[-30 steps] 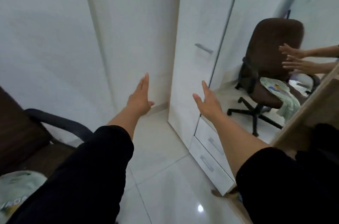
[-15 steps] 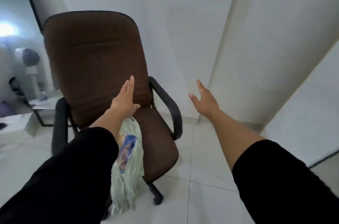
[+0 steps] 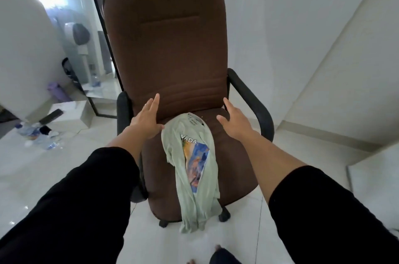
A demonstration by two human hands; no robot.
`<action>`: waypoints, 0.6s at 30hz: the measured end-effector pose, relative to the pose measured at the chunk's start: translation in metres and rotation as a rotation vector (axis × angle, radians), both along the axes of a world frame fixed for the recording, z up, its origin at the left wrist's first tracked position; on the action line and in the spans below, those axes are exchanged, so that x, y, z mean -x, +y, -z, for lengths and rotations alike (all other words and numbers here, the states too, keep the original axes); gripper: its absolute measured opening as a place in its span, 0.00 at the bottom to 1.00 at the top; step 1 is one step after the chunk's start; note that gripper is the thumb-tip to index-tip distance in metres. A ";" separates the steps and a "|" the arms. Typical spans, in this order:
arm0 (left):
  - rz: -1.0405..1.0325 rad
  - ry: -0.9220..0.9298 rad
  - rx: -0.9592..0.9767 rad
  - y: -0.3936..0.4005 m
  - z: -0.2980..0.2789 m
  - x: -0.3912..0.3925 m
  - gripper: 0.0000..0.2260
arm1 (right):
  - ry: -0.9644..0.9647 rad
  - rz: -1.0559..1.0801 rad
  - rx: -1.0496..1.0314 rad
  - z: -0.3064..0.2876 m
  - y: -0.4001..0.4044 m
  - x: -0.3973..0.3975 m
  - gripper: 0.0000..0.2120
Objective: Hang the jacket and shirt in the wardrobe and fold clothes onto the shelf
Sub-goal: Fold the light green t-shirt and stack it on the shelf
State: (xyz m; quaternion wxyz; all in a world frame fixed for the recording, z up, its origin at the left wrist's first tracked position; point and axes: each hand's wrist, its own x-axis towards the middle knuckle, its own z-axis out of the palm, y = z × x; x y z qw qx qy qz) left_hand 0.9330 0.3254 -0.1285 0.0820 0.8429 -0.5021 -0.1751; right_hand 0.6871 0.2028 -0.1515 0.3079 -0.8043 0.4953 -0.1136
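A pale green T-shirt (image 3: 194, 179) with a colourful print lies bunched along the seat of a brown office chair (image 3: 168, 43) and hangs over the seat's front edge. My left hand (image 3: 146, 121) hovers with straight fingers just left of the shirt's collar. My right hand (image 3: 234, 122) is spread open to the right of the collar, above the seat. Neither hand holds anything. The wardrobe is out of view.
Black armrests (image 3: 252, 101) flank the seat. A tall mirror (image 3: 95, 47) leans on the wall behind the chair at left. Bottles and small clutter (image 3: 36, 134) lie on the white tiled floor at left. White walls stand to the right.
My view has swung left from the wardrobe to the chair, which now sits centred and closer. Both open hands have come down over the seat on either side of the shirt.
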 end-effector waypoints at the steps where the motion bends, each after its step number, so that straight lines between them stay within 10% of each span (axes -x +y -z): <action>1: 0.019 0.013 -0.025 -0.005 0.010 -0.003 0.45 | 0.028 -0.001 -0.025 0.012 -0.002 -0.002 0.32; 18: 0.188 0.013 -0.385 -0.174 0.235 -0.081 0.37 | 0.294 0.046 -0.456 0.224 -0.085 -0.069 0.31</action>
